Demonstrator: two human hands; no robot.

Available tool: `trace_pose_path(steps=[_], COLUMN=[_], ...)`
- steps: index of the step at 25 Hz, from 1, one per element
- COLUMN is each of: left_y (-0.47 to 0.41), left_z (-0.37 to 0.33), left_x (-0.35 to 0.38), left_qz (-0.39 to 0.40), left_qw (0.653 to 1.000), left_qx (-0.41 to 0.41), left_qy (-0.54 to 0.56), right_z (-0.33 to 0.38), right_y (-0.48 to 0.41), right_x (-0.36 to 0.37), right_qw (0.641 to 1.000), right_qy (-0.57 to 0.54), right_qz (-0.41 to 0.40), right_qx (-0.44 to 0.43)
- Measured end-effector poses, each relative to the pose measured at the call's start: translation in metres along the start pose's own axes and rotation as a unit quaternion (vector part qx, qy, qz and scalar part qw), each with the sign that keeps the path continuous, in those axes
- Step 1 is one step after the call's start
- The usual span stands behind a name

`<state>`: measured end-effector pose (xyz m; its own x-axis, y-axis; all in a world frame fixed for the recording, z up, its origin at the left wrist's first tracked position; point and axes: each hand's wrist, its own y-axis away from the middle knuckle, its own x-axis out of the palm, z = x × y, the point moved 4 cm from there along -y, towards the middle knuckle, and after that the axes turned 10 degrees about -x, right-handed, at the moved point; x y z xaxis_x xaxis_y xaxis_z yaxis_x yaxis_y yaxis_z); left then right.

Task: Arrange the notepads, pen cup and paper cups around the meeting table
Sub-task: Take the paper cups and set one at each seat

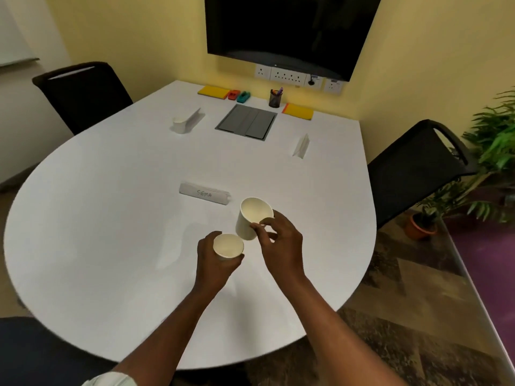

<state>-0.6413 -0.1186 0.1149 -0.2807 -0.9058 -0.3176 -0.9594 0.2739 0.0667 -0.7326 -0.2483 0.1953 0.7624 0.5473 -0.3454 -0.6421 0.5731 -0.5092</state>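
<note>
My left hand (216,264) grips a white paper cup (228,246) from below, above the white meeting table (97,218). My right hand (281,246) pinches the rim of a second white paper cup (252,217), tilted, just right of the first. A third paper cup (179,124) stands at the far left by a name card. Two yellow notepads lie at the far edge, one on the left (214,92) and one on the right (298,111). The dark mesh pen cup (275,98) stands between them.
Folded name cards sit at the near centre (204,194), far left (195,118) and far right (301,146). A grey cable hatch (246,121), red (233,94) and teal (243,96) items lie at the back. Black chairs stand left (83,93) and right (418,168); a potted plant (423,224) stands at the right.
</note>
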Motion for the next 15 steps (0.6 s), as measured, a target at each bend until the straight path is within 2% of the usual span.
trace_pose_path(steps=[4,8,15], left_y=[-0.039,-0.063,-0.104], left_z=[0.011,0.023,0.021], left_x=[0.007,0.005,0.018], left_qz=[-0.008,-0.025,-0.038], left_qw=[0.999,0.999,0.998], left_qx=[-0.031,-0.046,-0.052], left_qy=[-0.004,0.01,-0.001], right_z=[-0.048,-0.103,-0.17], right_y=[-0.057,-0.088,-0.115], right_x=[0.033,0.075,0.127], right_qw=[0.999,0.989,0.976], right_qy=[0.037,0.095,0.096], right_qz=[0.005,0.053,0.098], right_qx=[0.031,0.098,0.171])
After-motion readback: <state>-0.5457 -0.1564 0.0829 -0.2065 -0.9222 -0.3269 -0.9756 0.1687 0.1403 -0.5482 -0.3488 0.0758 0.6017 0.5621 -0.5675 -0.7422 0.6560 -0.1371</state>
